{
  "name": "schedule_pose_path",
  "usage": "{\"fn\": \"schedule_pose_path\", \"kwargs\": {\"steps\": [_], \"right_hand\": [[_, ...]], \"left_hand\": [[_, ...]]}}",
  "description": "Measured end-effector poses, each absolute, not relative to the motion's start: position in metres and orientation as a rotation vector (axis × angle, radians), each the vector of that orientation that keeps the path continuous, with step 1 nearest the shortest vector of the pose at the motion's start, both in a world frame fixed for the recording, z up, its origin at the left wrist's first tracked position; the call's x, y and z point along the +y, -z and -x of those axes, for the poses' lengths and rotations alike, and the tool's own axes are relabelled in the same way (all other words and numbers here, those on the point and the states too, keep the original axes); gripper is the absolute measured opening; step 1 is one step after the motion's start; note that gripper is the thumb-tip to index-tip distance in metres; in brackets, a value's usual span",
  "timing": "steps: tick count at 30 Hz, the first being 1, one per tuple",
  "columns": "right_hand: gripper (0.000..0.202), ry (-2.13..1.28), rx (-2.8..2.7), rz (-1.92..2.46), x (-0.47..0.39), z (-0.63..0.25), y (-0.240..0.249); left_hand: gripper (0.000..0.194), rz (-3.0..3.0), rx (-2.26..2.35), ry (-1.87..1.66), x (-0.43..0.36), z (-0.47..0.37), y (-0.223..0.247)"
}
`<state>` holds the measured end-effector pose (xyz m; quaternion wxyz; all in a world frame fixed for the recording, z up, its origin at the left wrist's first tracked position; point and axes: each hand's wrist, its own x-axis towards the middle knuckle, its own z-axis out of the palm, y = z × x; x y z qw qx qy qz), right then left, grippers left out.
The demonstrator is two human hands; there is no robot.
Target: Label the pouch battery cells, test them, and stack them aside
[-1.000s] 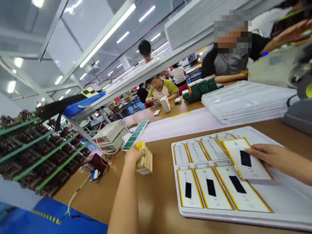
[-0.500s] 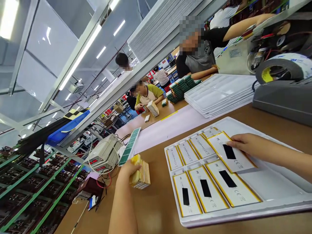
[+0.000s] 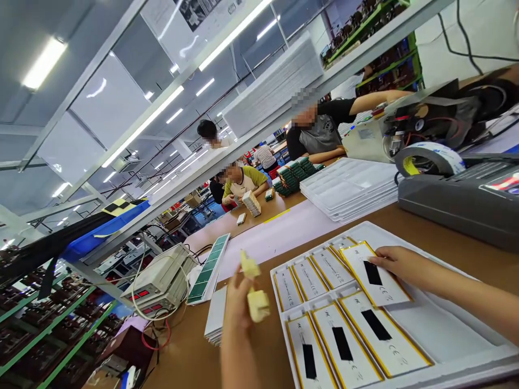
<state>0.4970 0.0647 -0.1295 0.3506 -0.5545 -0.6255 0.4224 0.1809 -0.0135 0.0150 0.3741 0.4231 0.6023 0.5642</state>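
The pack point(image 3: 376, 289) sits between the right hand's point(image 3: 392, 260) narrowed fingers, over the tray point(image 3: 454, 335), where 3 black-patched packs point(image 3: 344, 348) lie below and to the left of those fingers. 2 yellow pieces point(image 3: 258, 305) show at the left hand's point(image 3: 239, 302) fingers, blurred, so I cannot tell whether these grip them; just left of them a white stack point(image 3: 214, 317) stands on the desk point(image 3: 184, 346).

a factory workshop: strip lights point(image 3: 44, 62), green racks point(image 3: 48, 332), people point(image 3: 245, 185) at benches point(image 3: 279, 206)
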Motion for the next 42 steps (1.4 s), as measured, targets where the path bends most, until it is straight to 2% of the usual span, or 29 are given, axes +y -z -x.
{"fn": "schedule_pose_path", "kwargs": {"steps": [3, 6, 10, 15, 21, 23, 26, 29, 33, 42], "right_hand": [[0.031, -1.091, -1.582, 1.357, 0.064, -0.495, 0.138], [0.033, -1.186, -1.511, 1.265, 0.064, -0.487, 0.134], [0.03, -1.138, -1.596, 1.194, 0.062, -0.452, 0.092], [0.025, -0.787, -2.02, 1.307, 0.064, -0.381, 0.029], [0.024, -0.76, -2.209, 1.383, 0.05, -0.334, 0.015], [0.034, -0.634, -2.278, 1.424, 0.046, -0.341, 0.012], [0.045, -0.268, -2.388, 1.612, 0.057, -0.374, 0.011], [0.033, -0.038, -2.43, 1.845, 0.08, -0.421, 0.02], [0.02, 0.05, -2.492, 1.999, 0.095, -0.47, 0.04], [0.021, 0.034, -2.54, 1.945, 0.099, -0.474, 0.058]], "left_hand": [[0.023, -0.663, 1.018, -1.333, -0.004, -0.223, 0.038], [0.027, -0.452, 0.794, -1.348, 0.004, -0.237, 0.067], [0.05, -0.381, 0.669, -1.294, 0.004, -0.227, 0.07], [0.046, -0.465, 0.581, -1.238, 0.001, -0.226, 0.065], [0.046, -0.5, 0.56, -1.358, 0.002, -0.219, 0.069], [0.048, -0.527, 0.514, -1.391, 0.001, -0.214, 0.069], [0.057, -0.582, 0.429, -1.374, -0.001, -0.21, 0.065], [0.06, -0.577, 0.421, -1.395, 0.0, -0.208, 0.061], [0.059, -0.503, 0.459, -1.461, 0.004, -0.209, 0.061], [0.062, -0.389, 0.572, -1.46, 0.011, -0.214, 0.07]]}}
